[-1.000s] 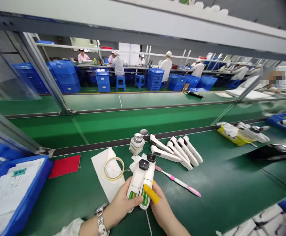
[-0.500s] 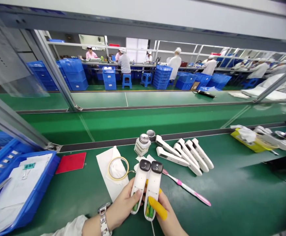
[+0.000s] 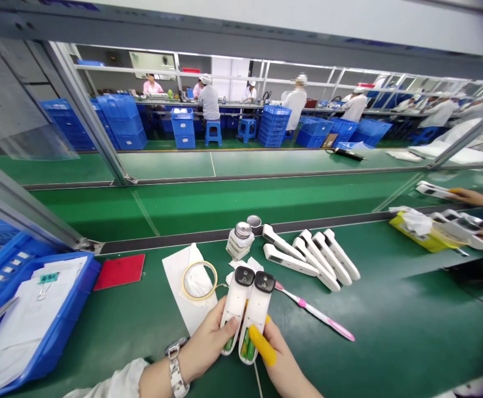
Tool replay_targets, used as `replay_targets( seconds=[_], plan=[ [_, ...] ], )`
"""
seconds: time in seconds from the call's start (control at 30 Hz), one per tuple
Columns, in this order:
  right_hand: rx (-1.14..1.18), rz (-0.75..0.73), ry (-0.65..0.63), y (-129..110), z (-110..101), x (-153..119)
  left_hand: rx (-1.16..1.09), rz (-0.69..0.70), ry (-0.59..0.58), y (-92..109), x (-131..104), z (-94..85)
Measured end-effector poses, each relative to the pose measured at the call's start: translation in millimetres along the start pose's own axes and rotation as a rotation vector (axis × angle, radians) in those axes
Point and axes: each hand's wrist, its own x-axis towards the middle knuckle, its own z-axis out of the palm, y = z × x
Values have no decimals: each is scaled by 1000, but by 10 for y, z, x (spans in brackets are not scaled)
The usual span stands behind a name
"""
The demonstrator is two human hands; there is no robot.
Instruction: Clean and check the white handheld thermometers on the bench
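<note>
My left hand (image 3: 207,349), with a watch on its wrist, grips a white handheld device (image 3: 237,298) with a black head. Its thumb lies over the open battery bay, where green batteries show. A matching white handheld device (image 3: 256,307) is in my right hand (image 3: 278,356), whose thumb wears a yellow finger cot and presses at the green batteries. Both devices are held side by side, black heads pointing away from me. Just beyond them are a small bottle (image 3: 240,243) with a metal top and a white tissue. A pink-and-white toothbrush (image 3: 316,312) lies to the right.
Several similar white devices (image 3: 326,257) lie behind the toothbrush. Left are a tape roll (image 3: 184,287) on white paper, a red card (image 3: 119,272) and a blue basket (image 3: 73,309) of papers. A co-worker's hands (image 3: 473,196) handle devices near a yellow tray (image 3: 419,239) at right.
Both held devices have shifted very slightly, the right one a little left and up. At the far right, a co-worker's hand with another white device has come into view.
</note>
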Motion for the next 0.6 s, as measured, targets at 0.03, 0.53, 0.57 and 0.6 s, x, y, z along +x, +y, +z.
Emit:
replay_targets(
  seconds=[0.03,0.53,0.57,0.6],
  plan=[
    [1,1,-1,-1,-1,2,-1,0,-1,2,0,1],
    [-13,-24,-37,-62,25,38,-101,-105,-3,21,1,35],
    [-1,-16,-26,-62,29,34,-98,-110,2,24,2,35],
    [26,-7,-3,-57,34,30,-94,-113,3,27,1,35]
  ],
)
